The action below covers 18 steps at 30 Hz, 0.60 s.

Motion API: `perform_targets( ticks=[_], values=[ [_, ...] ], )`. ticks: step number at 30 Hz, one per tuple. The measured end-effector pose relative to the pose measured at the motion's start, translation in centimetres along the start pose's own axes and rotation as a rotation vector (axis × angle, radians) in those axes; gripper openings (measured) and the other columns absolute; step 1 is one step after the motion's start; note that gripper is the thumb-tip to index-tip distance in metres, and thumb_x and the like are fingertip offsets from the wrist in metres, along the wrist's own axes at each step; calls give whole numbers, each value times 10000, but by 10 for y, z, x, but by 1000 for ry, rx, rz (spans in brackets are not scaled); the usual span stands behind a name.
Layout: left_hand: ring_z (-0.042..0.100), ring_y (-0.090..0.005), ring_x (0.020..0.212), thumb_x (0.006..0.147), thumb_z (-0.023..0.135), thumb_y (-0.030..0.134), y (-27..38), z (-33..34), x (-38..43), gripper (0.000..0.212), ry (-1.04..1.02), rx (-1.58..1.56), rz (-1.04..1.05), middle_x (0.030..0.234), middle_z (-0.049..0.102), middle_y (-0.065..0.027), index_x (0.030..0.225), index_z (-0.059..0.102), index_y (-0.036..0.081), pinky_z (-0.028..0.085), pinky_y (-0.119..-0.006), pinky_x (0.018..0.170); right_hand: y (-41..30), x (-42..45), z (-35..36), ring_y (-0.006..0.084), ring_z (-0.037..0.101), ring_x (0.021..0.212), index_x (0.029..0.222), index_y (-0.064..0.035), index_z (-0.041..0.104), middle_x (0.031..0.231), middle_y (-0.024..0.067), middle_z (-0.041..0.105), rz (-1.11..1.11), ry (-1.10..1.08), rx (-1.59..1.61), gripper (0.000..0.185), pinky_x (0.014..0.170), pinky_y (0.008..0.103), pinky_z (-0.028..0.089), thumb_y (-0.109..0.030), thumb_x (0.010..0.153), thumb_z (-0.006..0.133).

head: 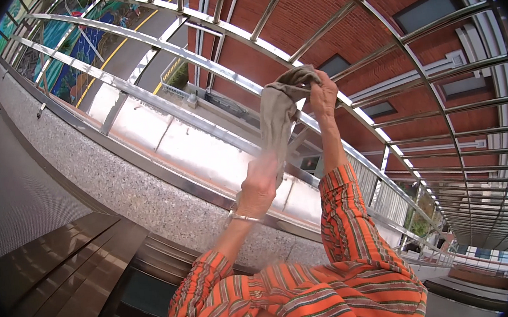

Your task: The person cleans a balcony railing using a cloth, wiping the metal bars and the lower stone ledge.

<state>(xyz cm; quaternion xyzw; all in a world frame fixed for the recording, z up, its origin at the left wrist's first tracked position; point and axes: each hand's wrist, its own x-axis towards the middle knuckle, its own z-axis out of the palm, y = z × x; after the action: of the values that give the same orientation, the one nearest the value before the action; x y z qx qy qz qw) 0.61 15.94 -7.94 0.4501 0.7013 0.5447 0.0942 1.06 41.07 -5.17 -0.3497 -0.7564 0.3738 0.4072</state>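
Observation:
A grey-beige cloth (276, 114) is stretched and bunched between my two hands, in front of the metal bars of a window guard. My right hand (324, 93) grips its upper end, where the fabric bends over in a loop. Lower down and to the left, my left hand (259, 188) is closed around the hanging end; its fingers are blurred. A metal bangle (244, 216) circles the left wrist. Whether the cloth touches the rail (231, 75) behind it, I cannot tell.
A speckled stone sill (145, 188) runs below my arms, with a bright metal sheet (197, 153) beyond it. Polished guard bars (391, 46) curve around ahead and to the right. A sliding window frame (71, 252) with mesh is at left. Outside stands a brick building (260, 0).

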Motion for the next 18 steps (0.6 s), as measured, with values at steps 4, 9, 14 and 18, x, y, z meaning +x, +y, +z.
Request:
perform_targets(
  ticks=[4, 9, 14, 18],
  values=[
    [522, -297, 915, 711, 522, -61, -2, -6, 0, 316, -4, 33, -3, 1086, 557, -104, 1019, 565, -1, 458, -352, 777, -82, 53, -10, 120, 539, 803, 1097, 14, 486, 926, 46, 568, -87, 379, 639, 289, 727, 277, 452, -121, 845, 537],
    [522, -298, 911, 700, 522, -74, 3, -4, 0, 320, -29, 9, -9, 1074, 558, -108, 1012, 559, -12, 459, -351, 769, -60, 115, 44, 160, 560, 852, 1072, -10, 456, 965, 114, 568, -393, 557, 149, 332, 736, 310, 473, -91, 777, 584],
    [529, -297, 898, 687, 534, -79, 8, -11, -2, 326, -34, 9, -54, 1061, 562, -104, 1009, 550, -27, 462, -347, 764, 34, 82, 80, 144, 585, 765, 965, -1, 507, 887, 67, 597, -230, 298, 365, 259, 715, 276, 481, -19, 723, 599],
    [535, -275, 901, 686, 536, -71, 12, -7, 0, 305, -39, -9, -11, 1049, 562, -91, 986, 553, -17, 484, -324, 734, 77, 81, 65, 125, 575, 804, 951, -10, 566, 955, 39, 595, -168, 137, 336, 219, 689, 270, 513, 42, 743, 611]
  ],
)
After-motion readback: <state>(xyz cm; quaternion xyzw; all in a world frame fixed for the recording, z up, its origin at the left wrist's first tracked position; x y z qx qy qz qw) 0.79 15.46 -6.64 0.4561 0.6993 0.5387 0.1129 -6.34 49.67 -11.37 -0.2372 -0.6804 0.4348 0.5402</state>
